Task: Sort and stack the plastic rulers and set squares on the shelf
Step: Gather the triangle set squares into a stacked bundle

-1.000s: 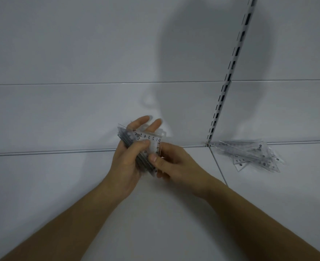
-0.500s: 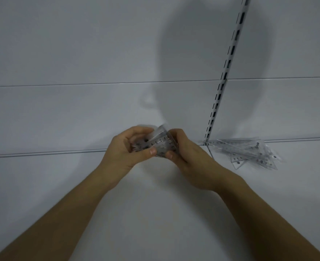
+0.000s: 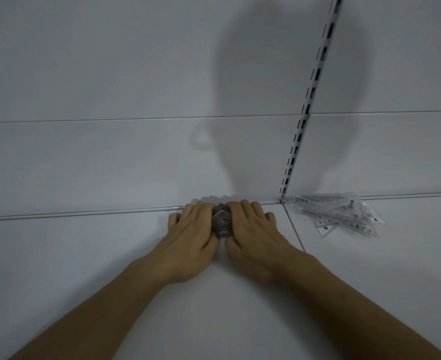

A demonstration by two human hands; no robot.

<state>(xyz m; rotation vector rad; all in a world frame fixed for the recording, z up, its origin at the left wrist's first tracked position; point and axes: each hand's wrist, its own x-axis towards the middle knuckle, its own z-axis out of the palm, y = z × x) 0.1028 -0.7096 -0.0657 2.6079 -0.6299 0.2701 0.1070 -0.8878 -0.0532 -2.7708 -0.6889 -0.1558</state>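
A small stack of clear set squares [image 3: 222,222] sits on the white shelf [image 3: 110,255], close to the back wall. My left hand [image 3: 190,229] and my right hand [image 3: 253,229] lie palm down on either side of it, with fingers and thumbs closed round its edges. Only a narrow strip of the stack shows between the two hands. To the right, a loose pile of clear rulers and set squares [image 3: 336,214] lies on the neighbouring shelf panel, apart from both hands.
A slotted shelf upright [image 3: 310,100] runs up the back wall to the right of my hands. A seam [image 3: 294,229] divides the two shelf panels. The white back wall [image 3: 110,152] rises just behind the stack.
Both hands have brought the stack of set squares down from mid-air onto the shelf near the back wall. They now hold it from both sides, palms down.
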